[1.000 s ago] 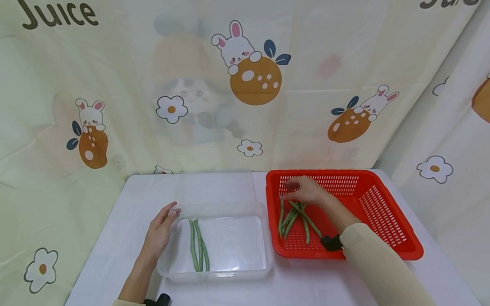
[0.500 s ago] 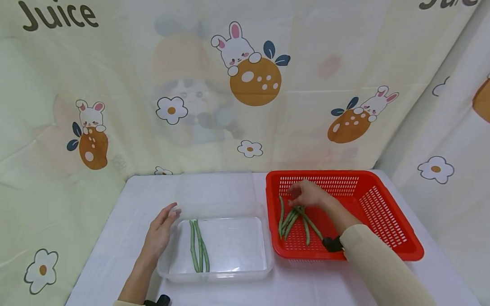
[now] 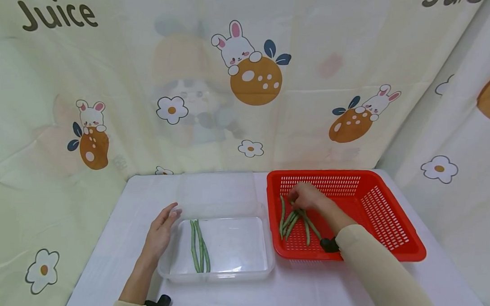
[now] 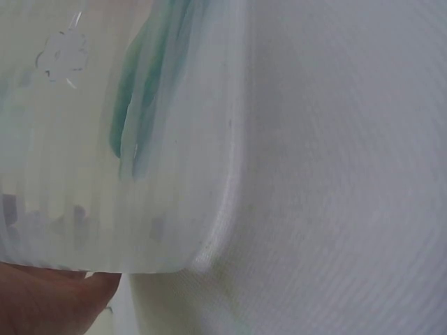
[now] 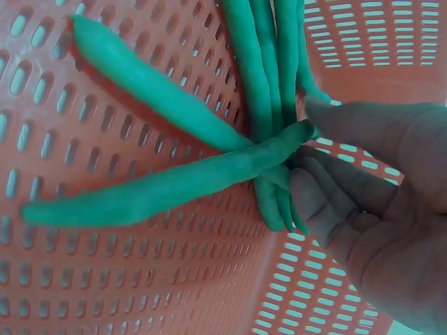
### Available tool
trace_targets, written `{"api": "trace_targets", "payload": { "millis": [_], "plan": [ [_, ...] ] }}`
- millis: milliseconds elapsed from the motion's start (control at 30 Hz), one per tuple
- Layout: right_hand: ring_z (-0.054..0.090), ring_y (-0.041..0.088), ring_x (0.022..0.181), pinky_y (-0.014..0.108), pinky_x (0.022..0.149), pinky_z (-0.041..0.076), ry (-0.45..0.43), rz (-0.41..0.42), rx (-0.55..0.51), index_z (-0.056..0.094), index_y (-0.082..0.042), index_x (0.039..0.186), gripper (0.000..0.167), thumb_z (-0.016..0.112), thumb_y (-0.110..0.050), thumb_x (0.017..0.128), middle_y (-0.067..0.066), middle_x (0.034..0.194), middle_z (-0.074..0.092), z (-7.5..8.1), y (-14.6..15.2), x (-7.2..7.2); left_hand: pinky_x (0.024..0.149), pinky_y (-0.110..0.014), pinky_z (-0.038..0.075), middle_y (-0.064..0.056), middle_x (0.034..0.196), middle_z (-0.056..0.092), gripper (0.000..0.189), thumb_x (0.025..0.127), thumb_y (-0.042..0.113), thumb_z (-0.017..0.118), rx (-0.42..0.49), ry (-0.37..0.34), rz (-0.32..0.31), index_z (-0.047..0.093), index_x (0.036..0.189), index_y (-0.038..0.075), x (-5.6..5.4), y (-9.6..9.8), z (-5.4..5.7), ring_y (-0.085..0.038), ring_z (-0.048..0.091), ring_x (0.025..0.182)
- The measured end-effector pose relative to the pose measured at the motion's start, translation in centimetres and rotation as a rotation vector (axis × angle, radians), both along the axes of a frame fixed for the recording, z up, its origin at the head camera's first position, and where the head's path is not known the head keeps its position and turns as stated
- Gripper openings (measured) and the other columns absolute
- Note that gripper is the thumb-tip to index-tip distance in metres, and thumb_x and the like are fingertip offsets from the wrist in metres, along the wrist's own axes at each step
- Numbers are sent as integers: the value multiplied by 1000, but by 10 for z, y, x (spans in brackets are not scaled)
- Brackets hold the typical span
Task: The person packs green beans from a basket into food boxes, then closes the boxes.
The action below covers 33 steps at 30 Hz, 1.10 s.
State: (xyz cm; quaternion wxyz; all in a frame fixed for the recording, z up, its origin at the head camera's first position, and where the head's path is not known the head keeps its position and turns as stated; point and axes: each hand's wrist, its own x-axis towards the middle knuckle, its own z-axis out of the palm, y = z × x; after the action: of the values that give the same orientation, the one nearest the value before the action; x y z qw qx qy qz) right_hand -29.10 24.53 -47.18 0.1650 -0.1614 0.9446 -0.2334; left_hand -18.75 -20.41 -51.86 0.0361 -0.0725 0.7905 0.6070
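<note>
In the head view my left hand (image 3: pixel 159 233) rests with relaxed fingers against the left side of a clear plastic container (image 3: pixel 240 275). Several green beans (image 3: pixel 201 250) lie side by side in its left part. In the left wrist view a bit of that hand (image 4: pixel 52 296) shows at the container's wall (image 4: pixel 188 209). My right hand (image 3: pixel 308 198) reaches down into a red plastic basket (image 3: pixel 389 212). Seen from the right wrist, its thumb and fingers (image 5: pixel 311 192) pinch the end of one green bean (image 5: pixel 160 188), which lies across several others (image 5: pixel 258 84).
The basket stands right beside the container on a white-covered table (image 3: pixel 211 188). Behind the table hangs a patterned curtain (image 3: pixel 302 128) with rabbits and flowers. A dark strap piece (image 3: pixel 158 303) is on the left wrist, another (image 3: pixel 330 244) on the right.
My right hand has lowered into the basket, and its fingers have closed on a green bean's end. My left hand stays at the container's side.
</note>
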Motion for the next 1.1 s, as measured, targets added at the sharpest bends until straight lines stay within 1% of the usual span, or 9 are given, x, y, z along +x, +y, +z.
{"api": "trace_targets", "payload": {
  "millis": [100,167,333,500,600,733,867,1000,1100],
  "plan": [
    [70,29,95,45,85,61,30,13,40,78,2,109,22,79,-1,87,17,105,77,0,-1,0,128,-60,20,-14,159,49,49,113,38,41,-1,-3,-1,39,159,22,-1,-1,-2,-32,36,155],
    [70,29,94,45,84,62,34,8,49,79,1,107,20,79,0,86,16,104,77,0,-1,0,128,-60,20,-14,160,49,48,113,37,41,-2,-5,-1,39,159,22,-2,-2,-3,-32,36,155],
    [69,28,95,45,86,61,13,-17,42,79,0,107,21,78,1,87,16,105,77,-1,-1,0,128,-60,20,-14,160,48,48,114,36,40,-4,-12,5,39,159,22,-3,-2,-4,-32,36,155],
    [69,27,94,44,85,62,12,-13,23,79,-1,108,19,76,0,89,15,106,77,-2,-1,-1,127,-61,19,-14,160,48,48,113,38,41,-4,-16,8,39,159,24,-2,-1,-3,-33,35,156],
    [68,25,93,44,86,62,2,-38,-19,78,-1,112,22,73,0,91,15,110,77,-1,-1,-2,127,-61,19,-13,160,49,48,113,39,41,-6,-12,9,40,159,25,0,-1,-2,-32,35,156],
    [66,26,93,43,87,62,-21,-95,-116,75,1,119,26,68,1,94,18,114,75,0,-1,-1,127,-61,20,-12,159,50,48,112,41,42,-11,-6,12,40,158,25,0,1,-1,-32,36,155],
    [65,27,95,40,86,62,-37,-132,-204,73,-1,124,28,68,-2,96,20,119,73,3,-3,0,127,-61,20,-12,159,50,50,112,41,43,-14,-2,12,40,158,22,0,2,0,-32,36,155],
    [66,28,100,39,85,63,-35,-141,-255,72,-5,129,32,72,-7,96,17,123,73,7,-5,0,127,-61,20,-12,159,51,51,112,41,43,-28,0,14,40,159,21,0,2,1,-32,36,155],
    [66,27,101,38,84,63,-9,-113,-274,73,-7,129,34,74,-9,95,14,122,74,10,-7,-2,127,-61,20,-12,158,51,51,112,42,43,-35,0,15,40,159,21,-1,1,0,-33,37,154]
  ]
}}
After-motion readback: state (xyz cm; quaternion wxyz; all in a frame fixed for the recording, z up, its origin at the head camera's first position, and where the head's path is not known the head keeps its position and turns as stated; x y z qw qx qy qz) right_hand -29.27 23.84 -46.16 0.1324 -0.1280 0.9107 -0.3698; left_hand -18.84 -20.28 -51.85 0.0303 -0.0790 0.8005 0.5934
